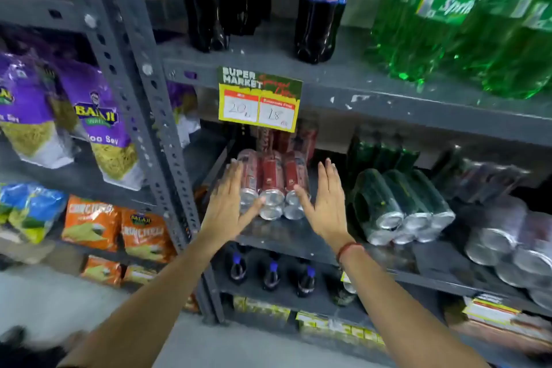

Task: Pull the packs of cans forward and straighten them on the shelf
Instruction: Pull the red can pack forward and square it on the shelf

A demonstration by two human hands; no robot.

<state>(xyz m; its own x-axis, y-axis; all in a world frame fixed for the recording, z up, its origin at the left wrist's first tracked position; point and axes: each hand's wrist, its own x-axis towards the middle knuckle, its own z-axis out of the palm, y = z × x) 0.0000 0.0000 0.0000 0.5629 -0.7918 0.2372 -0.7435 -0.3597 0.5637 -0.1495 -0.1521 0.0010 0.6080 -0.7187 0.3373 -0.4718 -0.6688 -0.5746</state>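
The red pack of cans lies on its side between the two hands, can ends facing outward, set a little back from the shelf's front edge. The left hand is laid flat and open against the pack's left flank, thumb across the nearest can end; the right hand is held open just beside the right flank, fingers straight, and contact there cannot be confirmed. Nothing is clamped.

The pack is judged fairly heavy and stiff, bound in clear film that will likely be slick under the palms. A squeeze from both sides, low on the flanks, is judged the surest hold; the film itself could tear if pinched.

The shelf is painted grey metal, worn, and should let the pack slide. Right of the right hand a green pack lies askew, and beyond it a dark pack. Above the hands a price card hangs from the upper shelf edge, so headroom is limited.
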